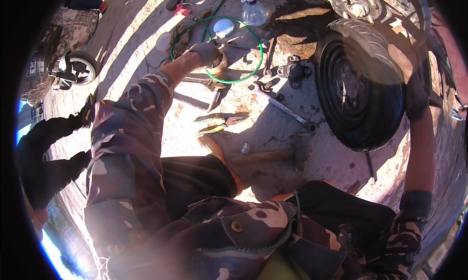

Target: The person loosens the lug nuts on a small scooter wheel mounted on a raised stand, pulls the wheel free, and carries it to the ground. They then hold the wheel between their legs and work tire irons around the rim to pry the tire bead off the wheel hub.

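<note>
My left hand (205, 53), in a grey glove, reaches down at a small round tin (221, 65) on the ground. Its fingertips are hidden, so what it holds does not show. A green hose (262, 50) loops around that spot. My right hand (416, 97), gloved too, is against the right side of the tyre of a wheel (340, 92) with a black steel rim, which stands on edge. Between my arms lie a combination wrench (280, 106), pliers (222, 122), an adjustable wrench (204, 82) and a hammer (265, 157). A dark hub-like part (294, 71) sits left of the wheel.
A spray bottle (254, 10) and a round white lid (224, 28) stand at the back. Behind the wheel is a bare brake hub (355, 4). A motorbike wheel (80, 69) and another person's dark-clothed legs (53, 148) are at the left. My foot (219, 158) is near the hammer.
</note>
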### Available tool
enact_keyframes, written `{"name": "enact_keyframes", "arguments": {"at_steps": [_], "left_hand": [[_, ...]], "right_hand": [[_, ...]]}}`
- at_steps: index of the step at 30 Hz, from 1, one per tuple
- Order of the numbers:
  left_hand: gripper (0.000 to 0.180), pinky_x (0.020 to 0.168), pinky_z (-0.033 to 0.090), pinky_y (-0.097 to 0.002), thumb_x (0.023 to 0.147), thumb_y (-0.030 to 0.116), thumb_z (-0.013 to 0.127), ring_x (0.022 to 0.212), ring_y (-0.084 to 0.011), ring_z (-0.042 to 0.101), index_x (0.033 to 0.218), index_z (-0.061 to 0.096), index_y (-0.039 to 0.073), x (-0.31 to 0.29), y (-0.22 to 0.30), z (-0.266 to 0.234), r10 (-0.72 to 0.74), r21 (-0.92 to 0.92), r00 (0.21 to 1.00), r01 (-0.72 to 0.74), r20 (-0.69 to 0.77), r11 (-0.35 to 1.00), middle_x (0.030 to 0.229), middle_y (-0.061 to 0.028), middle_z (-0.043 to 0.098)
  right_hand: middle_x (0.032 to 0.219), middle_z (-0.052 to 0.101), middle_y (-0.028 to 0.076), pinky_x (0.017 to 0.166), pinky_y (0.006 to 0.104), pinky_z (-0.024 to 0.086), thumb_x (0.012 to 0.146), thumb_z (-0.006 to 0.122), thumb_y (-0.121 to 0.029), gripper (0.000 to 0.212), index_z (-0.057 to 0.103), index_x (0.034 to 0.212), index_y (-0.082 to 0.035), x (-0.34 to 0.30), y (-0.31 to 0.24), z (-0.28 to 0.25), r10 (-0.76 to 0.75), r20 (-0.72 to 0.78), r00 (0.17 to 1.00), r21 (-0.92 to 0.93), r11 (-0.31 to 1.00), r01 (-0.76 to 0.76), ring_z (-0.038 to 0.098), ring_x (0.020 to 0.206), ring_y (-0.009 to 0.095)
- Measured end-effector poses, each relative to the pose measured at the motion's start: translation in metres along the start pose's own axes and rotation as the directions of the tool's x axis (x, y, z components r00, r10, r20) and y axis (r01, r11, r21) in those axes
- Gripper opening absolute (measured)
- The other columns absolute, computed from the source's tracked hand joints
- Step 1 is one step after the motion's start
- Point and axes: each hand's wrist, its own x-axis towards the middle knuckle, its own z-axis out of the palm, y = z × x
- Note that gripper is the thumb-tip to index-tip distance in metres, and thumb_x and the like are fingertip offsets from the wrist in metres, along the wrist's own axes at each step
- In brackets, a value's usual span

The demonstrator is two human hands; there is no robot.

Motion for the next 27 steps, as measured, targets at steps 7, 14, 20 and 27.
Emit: {"name": "enact_keyframes", "arguments": {"at_steps": [7, 14, 20, 27], "left_hand": [[0.016, 0.079, 0.06, -0.0469, 0.084, 0.02, 0.072, 0.097, -0.0355, 0.074, 0.095, 0.081, 0.015, -0.008, 0.004, 0.003, 0.001, 0.156, 0.996, 0.013, -0.088, 0.988, 0.111, -0.0144, 0.072], [0.014, 0.069, 0.058, -0.0479, 0.074, 0.015, 0.078, 0.09, -0.037, 0.072, 0.087, 0.08, 0.012, -0.009, -0.014, 0.02, 0.097, -0.228, 0.954, -0.165, -0.285, 0.96, 0.118, -0.0181, 0.067], [0.017, 0.075, 0.058, -0.0476, 0.074, 0.014, 0.077, 0.097, -0.0366, 0.073, 0.091, 0.08, 0.014, -0.009, 0.004, 0.002, -0.023, -0.011, 0.993, 0.022, -0.12, 1.0, 0.115, -0.0166, 0.07], [0.023, 0.076, 0.06, -0.0475, 0.081, 0.012, 0.07, 0.094, -0.0338, 0.075, 0.101, 0.081, 0.019, -0.008, -0.009, -0.001, 0.06, -0.049, 0.992, -0.066, -0.11, 0.997, 0.097, -0.01, 0.075]], "right_hand": [[0.154, 0.053, 0.014, 0.122, 0.0344, 0.035, 0.11, 0.048, -0.034, 0.057, 0.047, 0.152, 0.004, 0.002, 0.003, -0.004, -0.016, -0.008, 1.0, -0.05, 0.999, 0.016, 0.05, 0.142, 0.02], [0.154, 0.053, 0.014, 0.122, 0.0343, 0.036, 0.11, 0.05, -0.032, 0.055, 0.047, 0.152, 0.003, 0.005, 0.007, -0.005, -0.044, 0.0, 0.999, -0.089, 0.995, 0.044, 0.05, 0.142, 0.02], [0.154, 0.053, 0.013, 0.122, 0.0343, 0.036, 0.11, 0.051, -0.03, 0.053, 0.047, 0.152, 0.003, 0.011, 0.004, -0.004, -0.055, 0.0, 0.998, -0.106, 0.993, 0.055, 0.051, 0.141, 0.02], [0.154, 0.053, 0.013, 0.122, 0.0343, 0.036, 0.11, 0.052, -0.027, 0.052, 0.048, 0.152, 0.002, 0.008, 0.007, -0.004, -0.067, -0.004, 0.998, -0.149, 0.987, 0.065, 0.051, 0.141, 0.02]]}}
